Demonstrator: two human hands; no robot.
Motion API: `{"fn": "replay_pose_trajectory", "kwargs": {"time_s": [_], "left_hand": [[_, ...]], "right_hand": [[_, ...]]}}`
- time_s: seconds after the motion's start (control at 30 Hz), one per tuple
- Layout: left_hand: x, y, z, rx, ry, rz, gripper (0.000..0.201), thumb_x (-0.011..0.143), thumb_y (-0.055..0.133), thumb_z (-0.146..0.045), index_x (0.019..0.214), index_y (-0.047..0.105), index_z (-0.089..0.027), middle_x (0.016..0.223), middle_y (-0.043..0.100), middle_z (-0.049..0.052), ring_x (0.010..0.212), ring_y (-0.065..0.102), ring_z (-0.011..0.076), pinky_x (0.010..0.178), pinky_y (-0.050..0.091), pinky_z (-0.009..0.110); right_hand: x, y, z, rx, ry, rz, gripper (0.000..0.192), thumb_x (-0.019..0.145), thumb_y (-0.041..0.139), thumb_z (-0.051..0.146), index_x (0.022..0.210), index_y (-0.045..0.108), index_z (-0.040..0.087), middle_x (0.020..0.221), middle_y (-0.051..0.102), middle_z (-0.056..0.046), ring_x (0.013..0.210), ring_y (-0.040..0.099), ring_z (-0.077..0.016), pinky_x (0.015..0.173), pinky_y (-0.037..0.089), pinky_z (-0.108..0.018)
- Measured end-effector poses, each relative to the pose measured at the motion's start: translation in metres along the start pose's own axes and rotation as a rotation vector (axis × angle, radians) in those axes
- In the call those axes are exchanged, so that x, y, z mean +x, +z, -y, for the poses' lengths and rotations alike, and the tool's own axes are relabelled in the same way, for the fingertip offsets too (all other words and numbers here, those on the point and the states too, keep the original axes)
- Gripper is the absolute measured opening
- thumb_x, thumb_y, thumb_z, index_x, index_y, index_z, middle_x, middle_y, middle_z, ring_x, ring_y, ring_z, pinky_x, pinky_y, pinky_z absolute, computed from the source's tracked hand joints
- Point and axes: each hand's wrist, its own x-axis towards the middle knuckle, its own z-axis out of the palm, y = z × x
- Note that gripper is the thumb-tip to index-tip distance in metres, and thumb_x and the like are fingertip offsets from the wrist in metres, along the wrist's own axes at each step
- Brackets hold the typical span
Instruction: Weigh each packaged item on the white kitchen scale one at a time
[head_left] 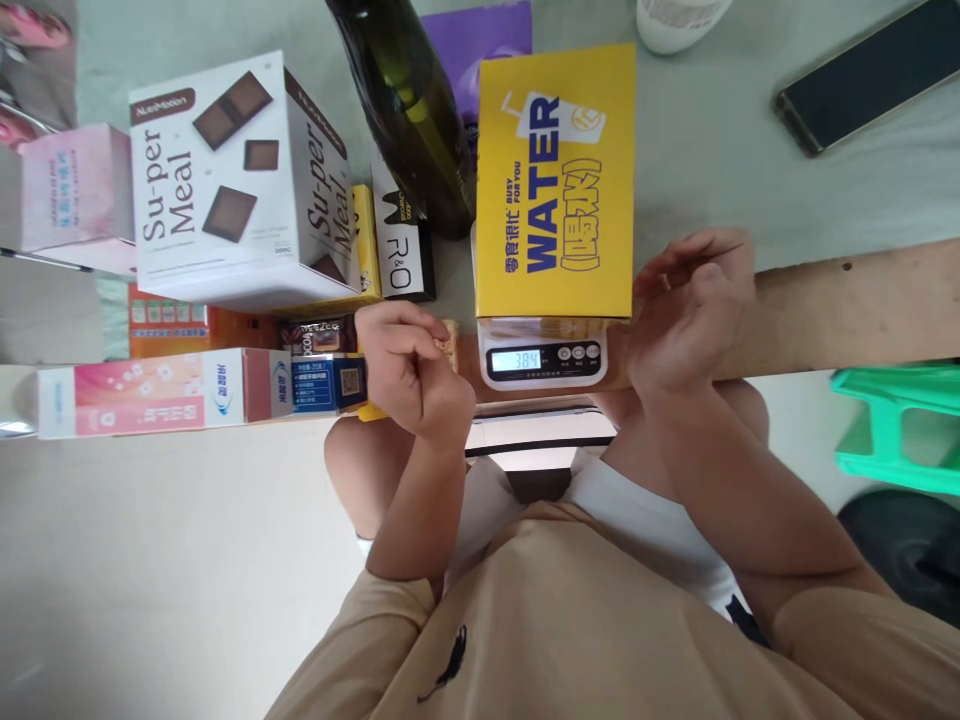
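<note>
My left hand [412, 365] is closed, its fingers curled against a small tan, crumbly-looking piece [451, 342] at the table's front edge. Most of that piece is hidden behind the fingers. On a white digital kitchen scale [544, 378] stands a yellow box [555, 190] printed WATER, covering most of the scale. The lit display seems to read 384. My right hand [690, 310] rests beside the box's front right corner, loosely curled with the fingers partly apart. Nothing shows in it, and I cannot tell whether it touches the box.
Left of the scale stand a white Su-per Meal box [210, 200], a dark green bottle [412, 120], a black-and-white box [401, 230] and a pink-and-white carton [135, 392]. A phone [870, 75] and a white container [679, 22] lie at the right. A green stool [892, 425] is on the floor.
</note>
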Motion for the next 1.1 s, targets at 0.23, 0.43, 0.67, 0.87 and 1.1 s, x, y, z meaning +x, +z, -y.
{"fn": "replay_pose_trajectory", "kwargs": {"time_s": [0.23,0.43,0.67,0.87,1.1], "left_hand": [[-0.005,0.000,-0.012,-0.103,-0.096,0.100,0.042,0.103,0.060,-0.044,0.069,0.062,-0.019,0.052,0.050,-0.003,0.045,0.048,0.0096,0.047,0.034,0.027],[-0.006,0.002,-0.012,0.141,-0.110,0.001,0.036,0.109,0.059,-0.049,0.094,0.070,-0.019,0.066,0.067,-0.005,0.043,0.050,0.0045,0.045,0.038,0.021],[-0.007,0.001,-0.008,0.277,-0.066,-0.050,0.038,0.101,0.072,-0.055,0.104,0.070,-0.017,0.077,0.075,-0.004,0.068,0.073,0.0116,0.075,0.064,0.030],[-0.007,-0.004,-0.001,0.020,-0.066,0.059,0.023,0.105,0.068,-0.037,0.123,0.072,-0.022,0.124,0.076,0.003,0.102,0.079,0.0137,0.090,0.065,0.029],[-0.021,-0.004,-0.002,-0.223,-0.332,0.338,0.055,0.105,0.054,-0.062,0.150,0.065,-0.031,0.160,0.059,0.008,0.152,0.057,0.0299,0.127,0.052,0.045]], "right_hand": [[0.001,-0.003,-0.007,-0.005,-0.038,0.000,0.023,0.088,0.056,0.048,0.092,0.059,0.026,0.082,0.055,0.000,0.070,0.051,-0.0125,0.064,0.043,-0.030],[0.000,-0.005,-0.008,0.054,-0.040,0.015,0.020,0.087,0.058,0.041,0.095,0.058,0.023,0.084,0.054,0.000,0.071,0.053,-0.0117,0.065,0.042,-0.030],[0.000,-0.007,-0.012,-0.032,-0.107,0.051,0.028,0.090,0.058,0.054,0.096,0.057,0.026,0.084,0.054,-0.001,0.072,0.053,-0.0142,0.065,0.043,-0.032],[-0.001,-0.008,-0.014,-0.006,-0.134,0.071,0.030,0.090,0.059,0.056,0.098,0.058,0.026,0.087,0.054,0.000,0.074,0.055,-0.0141,0.066,0.044,-0.032],[-0.004,-0.011,-0.018,-0.086,-0.163,0.154,0.035,0.092,0.057,0.062,0.104,0.061,0.030,0.094,0.059,-0.002,0.082,0.060,-0.0161,0.074,0.051,-0.035]]}}
